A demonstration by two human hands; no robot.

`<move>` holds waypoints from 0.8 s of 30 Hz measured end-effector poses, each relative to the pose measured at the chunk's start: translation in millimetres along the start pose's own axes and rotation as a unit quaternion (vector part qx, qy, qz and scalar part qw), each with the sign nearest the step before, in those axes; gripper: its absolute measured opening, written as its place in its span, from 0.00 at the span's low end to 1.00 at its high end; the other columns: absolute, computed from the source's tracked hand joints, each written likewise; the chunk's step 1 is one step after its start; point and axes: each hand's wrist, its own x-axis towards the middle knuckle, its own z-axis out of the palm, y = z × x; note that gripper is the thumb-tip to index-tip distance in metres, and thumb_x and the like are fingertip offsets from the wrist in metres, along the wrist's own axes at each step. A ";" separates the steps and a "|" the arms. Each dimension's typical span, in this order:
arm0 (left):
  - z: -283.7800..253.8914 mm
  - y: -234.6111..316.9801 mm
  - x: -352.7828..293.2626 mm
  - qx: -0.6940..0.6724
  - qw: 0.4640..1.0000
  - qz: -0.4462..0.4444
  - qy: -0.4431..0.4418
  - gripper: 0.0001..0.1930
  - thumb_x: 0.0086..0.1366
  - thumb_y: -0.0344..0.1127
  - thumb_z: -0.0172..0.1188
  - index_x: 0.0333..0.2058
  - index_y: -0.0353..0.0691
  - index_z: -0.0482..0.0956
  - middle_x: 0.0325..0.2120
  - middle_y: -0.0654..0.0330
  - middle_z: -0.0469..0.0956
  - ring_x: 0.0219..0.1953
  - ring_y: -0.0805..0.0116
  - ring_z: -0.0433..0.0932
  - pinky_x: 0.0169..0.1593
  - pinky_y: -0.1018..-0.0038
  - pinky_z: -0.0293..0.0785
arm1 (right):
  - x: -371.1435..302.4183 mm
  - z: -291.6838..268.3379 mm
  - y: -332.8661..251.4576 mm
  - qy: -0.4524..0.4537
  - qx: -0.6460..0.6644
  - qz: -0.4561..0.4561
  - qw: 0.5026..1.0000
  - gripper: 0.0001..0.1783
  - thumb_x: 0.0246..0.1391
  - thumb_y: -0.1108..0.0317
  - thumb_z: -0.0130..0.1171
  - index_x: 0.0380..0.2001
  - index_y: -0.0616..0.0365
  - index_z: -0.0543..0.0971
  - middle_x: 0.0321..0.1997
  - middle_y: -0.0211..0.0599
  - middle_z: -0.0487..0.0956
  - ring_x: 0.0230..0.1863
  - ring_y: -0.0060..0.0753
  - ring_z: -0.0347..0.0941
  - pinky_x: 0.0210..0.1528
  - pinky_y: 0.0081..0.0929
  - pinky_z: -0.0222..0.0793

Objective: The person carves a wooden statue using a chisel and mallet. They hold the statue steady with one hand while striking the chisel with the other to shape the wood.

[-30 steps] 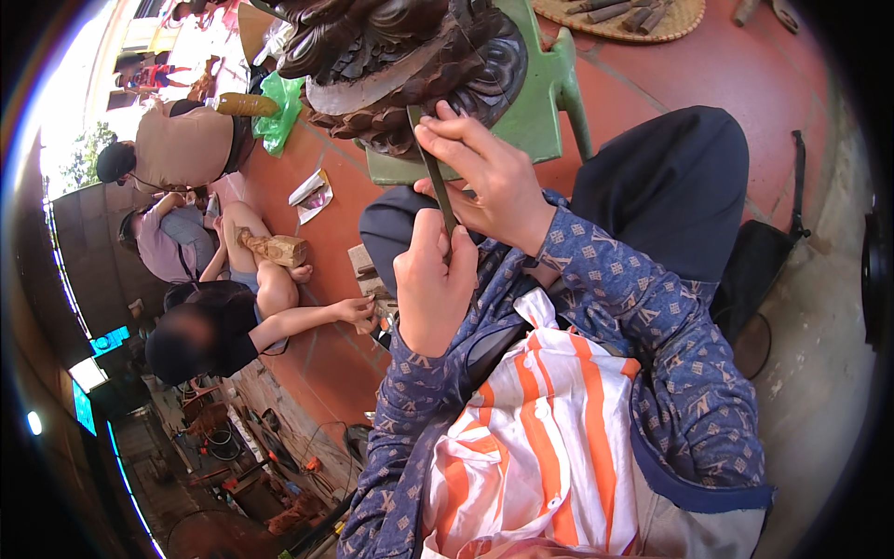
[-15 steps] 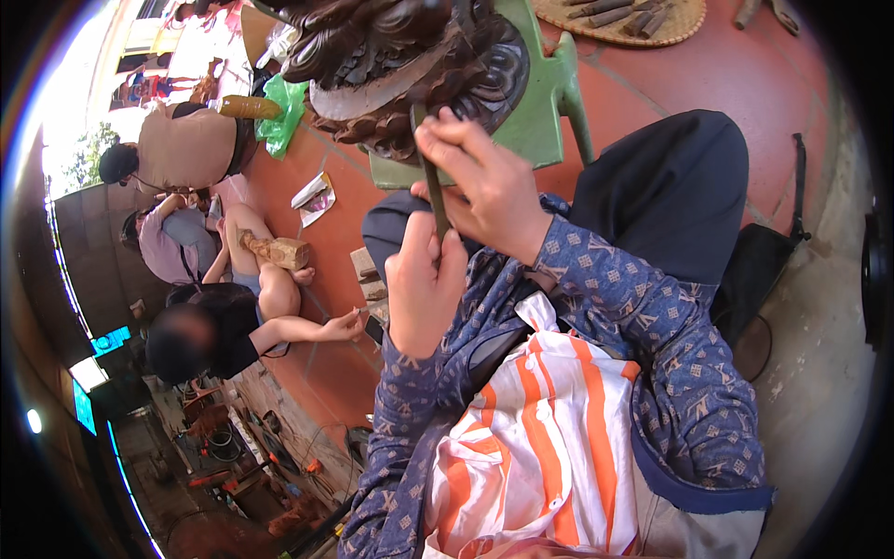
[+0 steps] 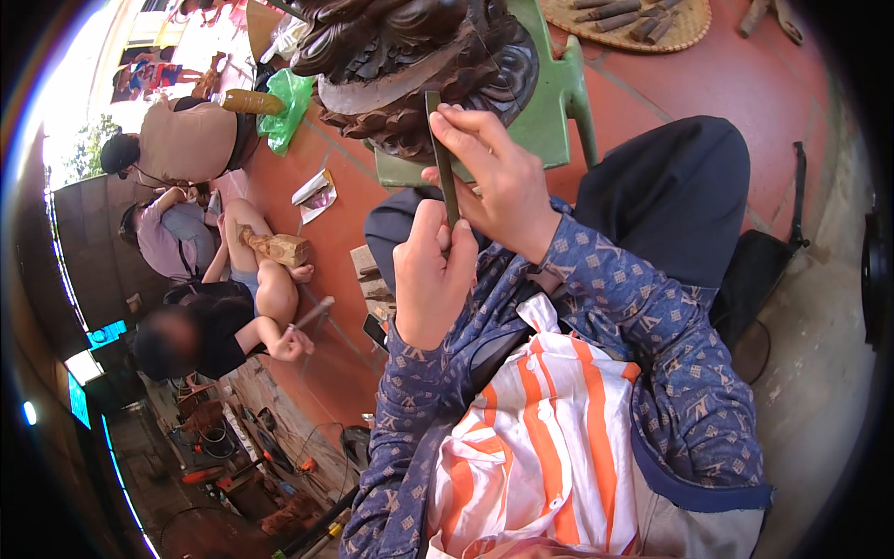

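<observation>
My left hand point(image 3: 434, 275) is closed in a fist round the lower end of a long, flat, dark carving chisel point(image 3: 443, 168). Along its blade, my right hand point(image 3: 498, 182) presses with thumb and fingers, steadying it farther up. The squared tip points away from me, over the near edge of a dark brown wood carving point(image 3: 400, 98) with curled, layered relief. Whether the tip touches the wood I cannot tell. Under the carving is a green plastic chair point(image 3: 551, 112).
A round woven tray point(image 3: 684, 33) with several brown sticks or tools lies at the far right. To the left, a co-worker sits with a carved wood block point(image 3: 284, 249). Small wood pieces point(image 3: 365, 265) lie beside my knee. A black bag point(image 3: 759, 270) rests at right.
The carving and chair sit slightly farther right in view, and the chisel has shifted slightly right, standing more upright. The co-worker's hand at left has drawn back; a stick now shows in it.
</observation>
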 end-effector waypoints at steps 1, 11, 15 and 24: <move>1.2 -0.6 2.2 -0.003 1.000 -0.007 -0.002 0.05 0.67 0.24 0.52 0.31 0.36 0.66 0.11 0.63 0.69 0.12 0.79 0.71 0.17 0.78 0.63 | -1.4 1.4 1.1 0.001 -0.023 -0.023 0.999 0.28 0.43 0.68 0.72 0.51 0.58 0.78 0.50 0.39 0.77 0.53 0.46 0.77 0.48 0.34 0.79; 3.7 -11.1 0.4 0.080 0.995 0.053 0.020 0.06 0.66 0.24 0.54 0.31 0.35 0.65 0.12 0.56 0.65 0.11 0.67 0.68 0.18 0.71 0.61 | -5.4 3.9 7.9 0.010 -0.026 -0.071 0.997 0.26 0.43 0.67 0.70 0.48 0.59 0.78 0.48 0.37 0.77 0.49 0.43 0.78 0.47 0.34 0.77; 13.4 -8.2 3.3 0.060 0.996 0.062 0.026 0.07 0.65 0.24 0.55 0.31 0.35 0.65 0.13 0.54 0.66 0.12 0.58 0.69 0.19 0.70 0.63 | -0.5 -0.2 14.7 0.015 0.005 -0.037 0.999 0.26 0.43 0.65 0.70 0.48 0.59 0.78 0.48 0.37 0.78 0.52 0.44 0.77 0.52 0.36 0.76; 17.6 -8.6 0.6 0.114 0.989 0.087 0.038 0.07 0.65 0.25 0.55 0.31 0.36 0.65 0.14 0.50 0.69 0.15 0.52 0.74 0.19 0.67 0.66 | -5.5 0.2 16.5 0.010 0.023 -0.034 0.999 0.29 0.42 0.69 0.73 0.50 0.61 0.78 0.50 0.40 0.78 0.56 0.46 0.76 0.55 0.36 0.75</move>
